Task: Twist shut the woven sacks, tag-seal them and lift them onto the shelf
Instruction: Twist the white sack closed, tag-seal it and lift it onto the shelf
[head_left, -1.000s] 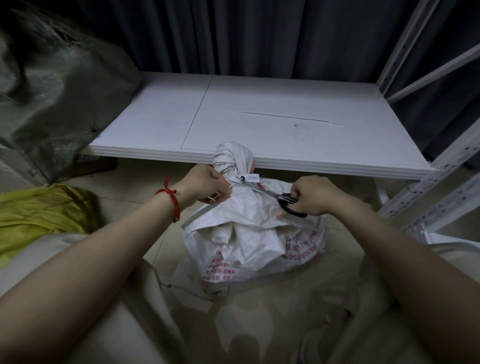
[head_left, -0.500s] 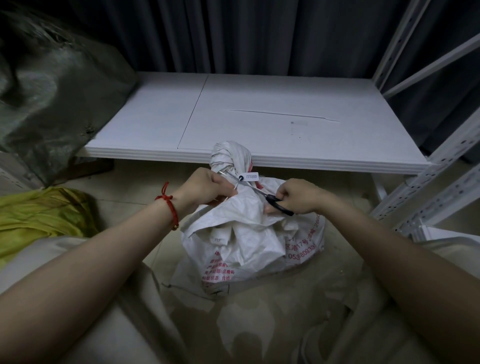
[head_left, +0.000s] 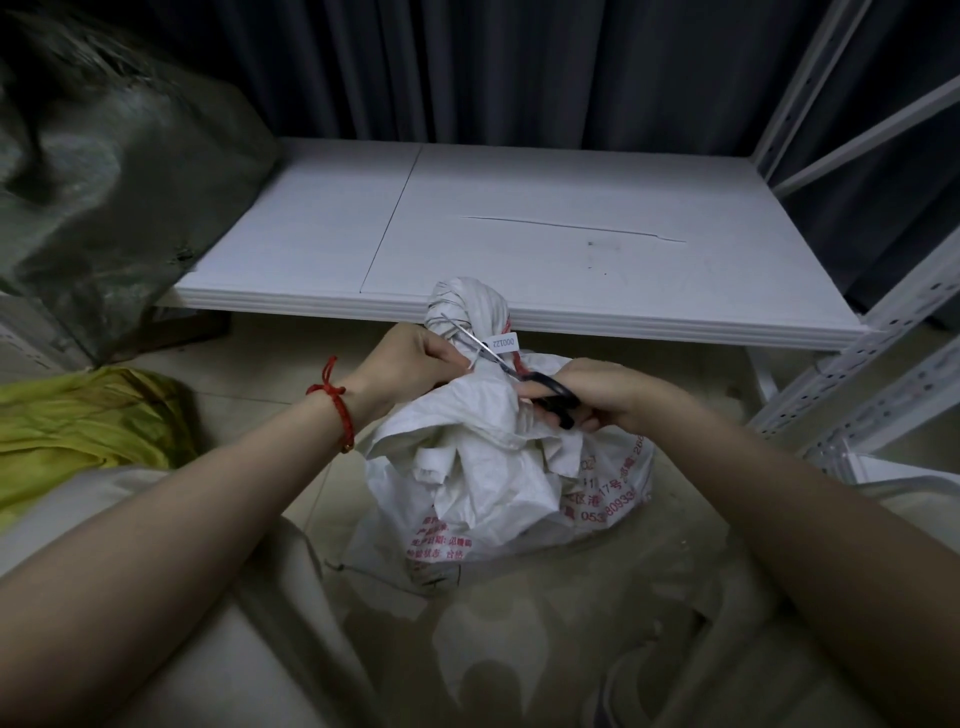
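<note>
Moved scissors (head_left: 551, 391) closer, blades now at tie tail (head_left: 470, 362) by tag (head_left: 503, 343). My L hand (head_left: 415, 358) pinches tail, R hand (head_left: 602, 397) grips scissors. Seal's on sack (head_left: 493, 467); trim next, prob.

A single wide-angle view from the person's head looks forward and steeply down, close over the sack (head_left: 498, 467) on the floor (head_left: 270, 384), the shelf (head_left: 571, 249) just beyond, upper centre.

tag (head_left: 503, 343): number "000122", upside down from the head view | sack (head_left: 483, 467), right side: red print "17号" above digits "053" and "80933"; folds hide the remainder | sack, lower left: red Chinese lines, last reading "合格"; others too small to read
</note>
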